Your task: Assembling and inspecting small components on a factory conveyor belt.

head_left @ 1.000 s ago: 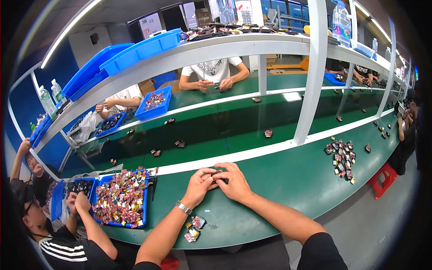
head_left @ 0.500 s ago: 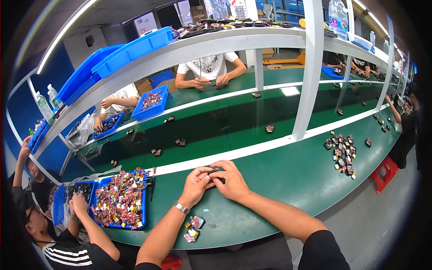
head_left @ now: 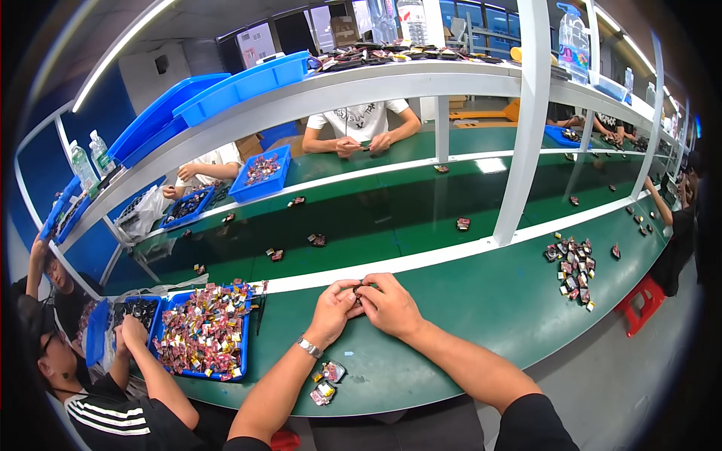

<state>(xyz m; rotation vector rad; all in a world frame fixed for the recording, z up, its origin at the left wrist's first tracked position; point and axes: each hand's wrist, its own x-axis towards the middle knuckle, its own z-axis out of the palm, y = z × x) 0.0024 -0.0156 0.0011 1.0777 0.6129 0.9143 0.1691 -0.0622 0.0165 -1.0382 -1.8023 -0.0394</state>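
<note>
Above the green bench, my two hands meet around a small dark plastic piece (head_left: 358,294), mostly hidden by the fingers. My left hand (head_left: 332,310), with a metal watch on its wrist, pinches it from the left. My right hand (head_left: 392,307) closes on it from the right, thumb and fingertips pressed in. Nearest my left forearm lie a few small black units with red-and-yellow wrapped parts (head_left: 328,382). Left of my hands stands a blue tray (head_left: 244,353) heaped with small red, white and yellow parts.
A loose pile of black units (head_left: 575,270) lies on the bench at right. A white rail (head_left: 421,261) and upright post (head_left: 523,135) stand beyond my hands, before a dark green belt (head_left: 361,233) with scattered units. A co-worker's hands (head_left: 131,331) work at far left.
The view has tilted slightly, so the scene sits a little lower. My right fingers, stretched over the piece before, are now more bent around it. My forearms have barely moved.
</note>
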